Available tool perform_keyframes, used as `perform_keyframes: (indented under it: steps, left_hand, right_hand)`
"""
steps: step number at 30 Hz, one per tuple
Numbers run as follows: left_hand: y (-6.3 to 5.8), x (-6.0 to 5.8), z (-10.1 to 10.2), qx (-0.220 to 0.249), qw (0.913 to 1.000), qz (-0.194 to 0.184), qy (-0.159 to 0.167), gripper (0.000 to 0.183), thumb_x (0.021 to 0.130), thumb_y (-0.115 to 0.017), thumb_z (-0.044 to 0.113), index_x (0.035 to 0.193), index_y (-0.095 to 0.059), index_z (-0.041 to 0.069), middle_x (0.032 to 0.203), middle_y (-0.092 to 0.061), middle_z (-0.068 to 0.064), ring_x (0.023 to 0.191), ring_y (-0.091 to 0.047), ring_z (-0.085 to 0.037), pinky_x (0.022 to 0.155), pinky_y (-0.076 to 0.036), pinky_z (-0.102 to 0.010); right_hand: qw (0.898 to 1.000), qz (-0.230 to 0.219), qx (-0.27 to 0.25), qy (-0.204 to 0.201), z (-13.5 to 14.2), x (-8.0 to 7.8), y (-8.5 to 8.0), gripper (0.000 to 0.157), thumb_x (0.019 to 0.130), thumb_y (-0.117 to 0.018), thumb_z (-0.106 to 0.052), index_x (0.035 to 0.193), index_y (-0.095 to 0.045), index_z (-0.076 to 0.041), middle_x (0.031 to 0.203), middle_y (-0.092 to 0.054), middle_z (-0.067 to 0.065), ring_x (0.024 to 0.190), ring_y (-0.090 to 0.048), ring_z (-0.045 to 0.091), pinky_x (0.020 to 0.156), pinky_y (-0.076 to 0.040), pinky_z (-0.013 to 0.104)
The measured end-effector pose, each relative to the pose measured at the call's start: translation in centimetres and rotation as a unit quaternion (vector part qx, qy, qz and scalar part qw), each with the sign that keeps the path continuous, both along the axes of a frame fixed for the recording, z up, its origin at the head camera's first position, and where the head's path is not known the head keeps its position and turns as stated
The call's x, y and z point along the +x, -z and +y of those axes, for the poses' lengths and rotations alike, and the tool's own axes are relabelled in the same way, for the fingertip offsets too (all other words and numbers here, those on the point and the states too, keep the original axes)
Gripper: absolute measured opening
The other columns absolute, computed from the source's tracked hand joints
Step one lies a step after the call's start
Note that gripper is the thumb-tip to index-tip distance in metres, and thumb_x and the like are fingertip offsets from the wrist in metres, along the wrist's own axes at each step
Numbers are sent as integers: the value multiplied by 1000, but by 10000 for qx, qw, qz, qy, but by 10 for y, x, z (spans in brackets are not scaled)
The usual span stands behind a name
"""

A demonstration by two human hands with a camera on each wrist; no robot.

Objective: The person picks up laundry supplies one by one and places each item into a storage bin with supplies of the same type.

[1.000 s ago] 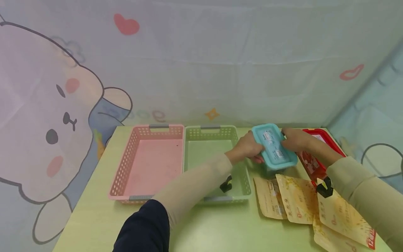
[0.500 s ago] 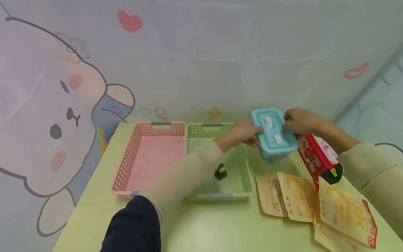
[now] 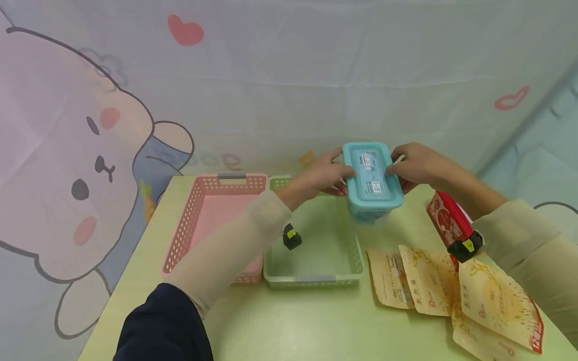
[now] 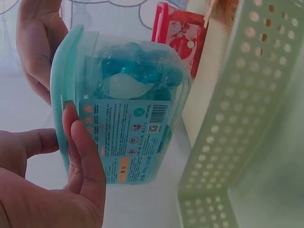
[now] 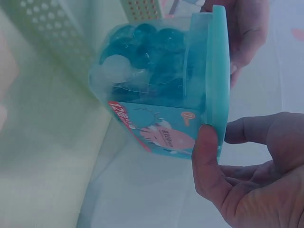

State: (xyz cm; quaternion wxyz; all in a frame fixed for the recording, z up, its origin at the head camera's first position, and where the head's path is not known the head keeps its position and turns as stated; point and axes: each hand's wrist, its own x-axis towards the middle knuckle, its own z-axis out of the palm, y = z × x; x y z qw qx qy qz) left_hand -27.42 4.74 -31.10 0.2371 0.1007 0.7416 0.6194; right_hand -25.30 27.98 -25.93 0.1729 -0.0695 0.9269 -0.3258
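Observation:
A clear plastic tub [image 3: 372, 173] with a turquoise lid is held up beside the green basket's right rim. Blue round capsules [image 4: 142, 66] and a white piece show through its wall, above a printed label [image 4: 130, 137]. My left hand [image 3: 318, 178] pinches the lid's left edge, thumb on top and fingers underneath. On the opposite edge my right hand [image 3: 420, 163] grips the lid the same way. In the right wrist view, the right hand [image 5: 256, 166] has fingertips against the lid's rim. The green basket [image 3: 313, 278] lies below my left forearm.
A pink basket [image 3: 180, 235] adjoins the green one on the left. To the right stands a red box [image 3: 447, 220], partly behind my right wrist. Several yellow pouches [image 3: 431, 281] overlap at the table's front right. A printed curtain [image 3: 289, 75] hangs behind the table.
Both hands have lifted the tub off the table and carried it up and to the left, toward the green basket. The red box is more covered by the right wrist than half a second ago.

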Motion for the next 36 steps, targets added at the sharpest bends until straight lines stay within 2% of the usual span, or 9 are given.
perform_keyframes:
  steps: [4, 8, 16, 25, 30, 36]
  left_hand:
    - [-5, 2, -19, -260, 9996, 138, 28, 86, 104, -66, 13, 172, -15, 26, 96, -73, -14, 64, -68, -21, 69, -63, -36]
    - [-9, 7, -41, -309, 9992, 227, 85, 84, 106, -64, 14, 172, -14, 24, 104, -71, -13, 66, -68, -21, 70, -63, -36]
    - [-9, 20, -84, -255, 9975, 598, -269, 83, 105, -64, 15, 172, -15, 23, 108, -71, -15, 67, -65, -22, 70, -62, -37]
    - [-5, 32, -113, -230, 9949, 704, -685, 85, 104, -65, 14, 172, -14, 22, 99, -69, -13, 65, -63, -22, 67, -61, -35]
    - [-9, 35, -125, -216, 9955, 642, -666, 87, 104, -65, 14, 172, -12, 22, 98, -67, -12, 65, -62, -21, 68, -60, -35]
    - [-11, 43, -145, -425, 9951, 629, -637, 88, 104, -65, 13, 172, -10, 22, 96, -67, -12, 68, -65, -21, 72, -62, -39]
  right_hand:
    - [9995, 14, -313, 43, -17, 5, -1, 53, 106, -59, -15, 143, -41, 18, 113, -67, 31, 76, -77, 29, 70, -65, 41]
    - [9987, -41, -505, 22, -36, 7, -2, 50, 106, -60, -14, 143, -44, 15, 114, -65, 30, 76, -77, 28, 71, -65, 40]
    - [9962, -30, -869, -72, -74, 6, 3, 46, 106, -61, -14, 143, -46, 9, 114, -64, 26, 78, -75, 28, 74, -65, 41]
    - [9925, -106, -1165, -356, -101, 7, 8, 47, 108, -58, -14, 146, -43, 8, 115, -63, 26, 85, -72, 31, 79, -64, 45]
    - [9909, -108, -1284, -399, -110, 9, 8, 48, 108, -58, -13, 148, -41, 8, 115, -63, 27, 86, -72, 31, 77, -65, 42]
    - [9890, -79, -1402, -475, -127, 13, 9, 45, 107, -60, -11, 145, -44, 7, 114, -65, 26, 84, -73, 31, 75, -65, 41]
